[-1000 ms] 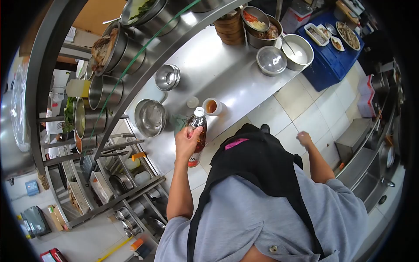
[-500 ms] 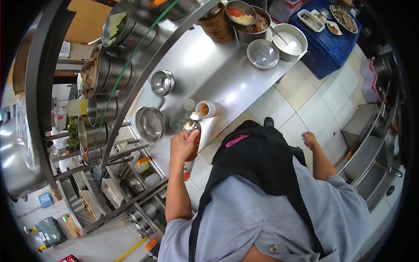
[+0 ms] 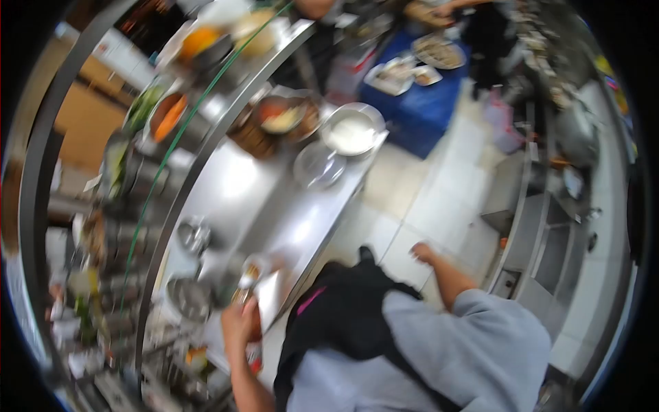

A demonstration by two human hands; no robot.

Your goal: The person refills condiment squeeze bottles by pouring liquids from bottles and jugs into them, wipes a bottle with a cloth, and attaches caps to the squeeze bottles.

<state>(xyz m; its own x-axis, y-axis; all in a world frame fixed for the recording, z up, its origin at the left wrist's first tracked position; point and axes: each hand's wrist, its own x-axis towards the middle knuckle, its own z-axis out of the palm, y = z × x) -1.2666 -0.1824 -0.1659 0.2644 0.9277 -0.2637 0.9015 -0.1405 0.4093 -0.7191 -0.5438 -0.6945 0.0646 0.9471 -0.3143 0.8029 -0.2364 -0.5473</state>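
My left hand (image 3: 237, 320) is wrapped round a bottle of reddish-brown liquid (image 3: 255, 351), its cap end pointing away from me over the steel table. Just past the bottle's top stands a small tub (image 3: 266, 264), blurred, so I cannot tell whether the two touch. Left of the bottle is a steel bowl (image 3: 189, 298), and farther up lie smaller steel bowls (image 3: 194, 235). My right hand (image 3: 423, 253) hangs over the floor at my side, fingers curled in, with nothing visible in them.
The steel table (image 3: 264, 223) bears a clear-lidded bowl (image 3: 319, 166) and a pot of white contents (image 3: 353, 132) at its far end. A blue bin (image 3: 410, 130) with food dishes stands beyond. Overhead, a shelf edge (image 3: 199, 165) runs on the left. Another person's hand (image 3: 449, 8) shows far back.
My view has swung right, so the table and both hands sit farther left and lower, with motion blur. The bottle stays in my left hand. Another person's hand has come into view.
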